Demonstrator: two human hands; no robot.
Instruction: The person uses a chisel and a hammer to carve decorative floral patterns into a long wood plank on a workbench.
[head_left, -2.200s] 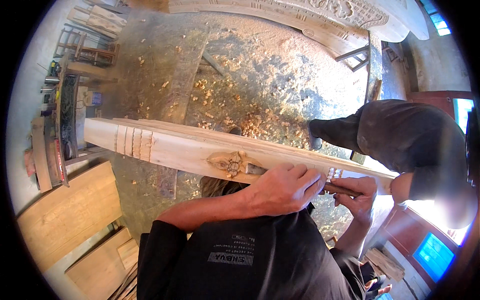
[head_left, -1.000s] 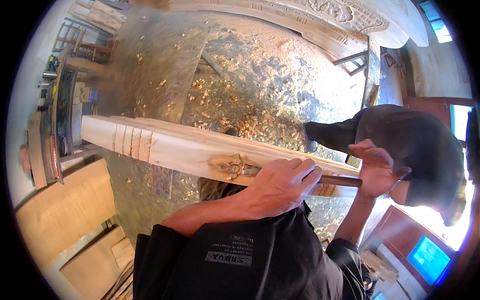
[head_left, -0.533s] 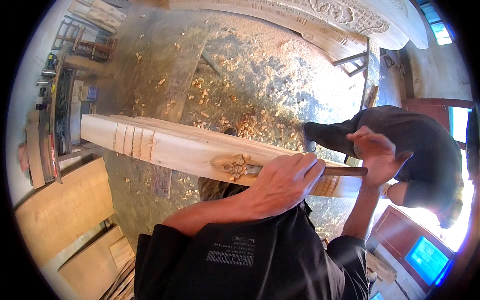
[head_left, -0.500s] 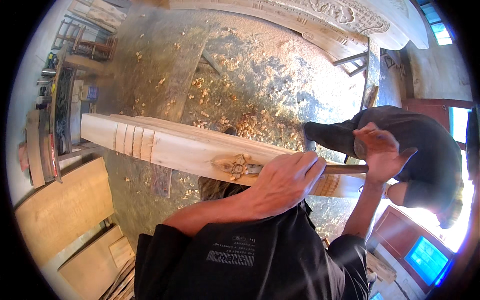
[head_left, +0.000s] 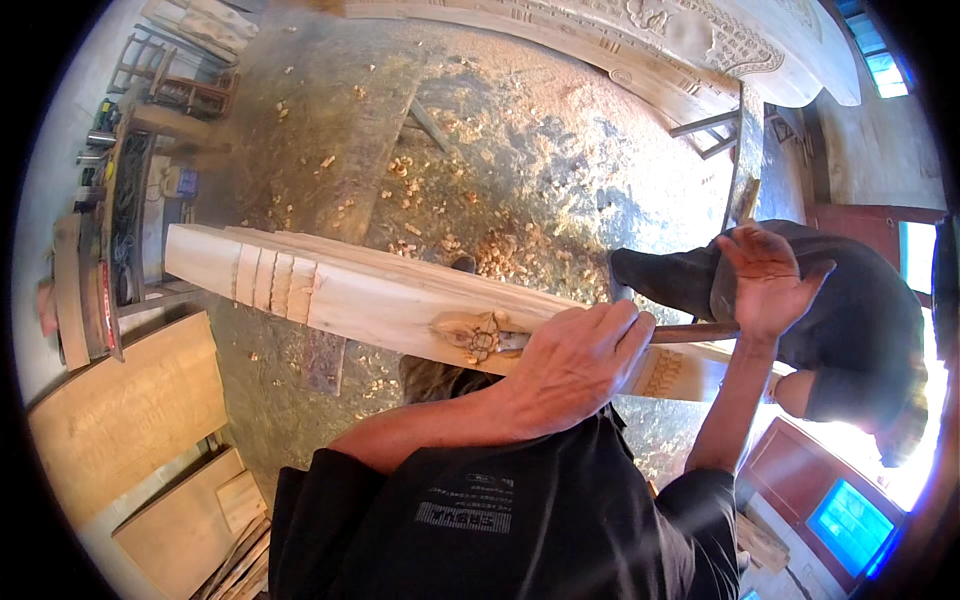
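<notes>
A long pale wooden beam (head_left: pixel 380 322) crosses in front of me. On its near face is a small flower-like carving (head_left: pixel 480 337). My left hand (head_left: pixel 580 355) is wrapped round a gouge or chisel, its metal blade (head_left: pixel 513 341) touching the right side of the carving. The tool's wooden handle (head_left: pixel 695 333) sticks out to the right. At the end of that handle, my right hand (head_left: pixel 768 285) is open, fingers raised and thumb spread, with the heel of the palm against or close beside the handle. Whether they touch I cannot tell.
Close by on the right, another person (head_left: pixel 840 310) in dark clothes bends over. A large carved panel (head_left: pixel 690 50) stands at the far side. Wood shavings (head_left: pixel 510 250) litter the floor. Boards (head_left: pixel 130 400) lean at the left, near a tool shelf (head_left: pixel 125 220).
My right hand has shifted slightly, its fingers now more upright and less blurred. My left hand keeps its grip on the tool. The whole view has moved a little.
</notes>
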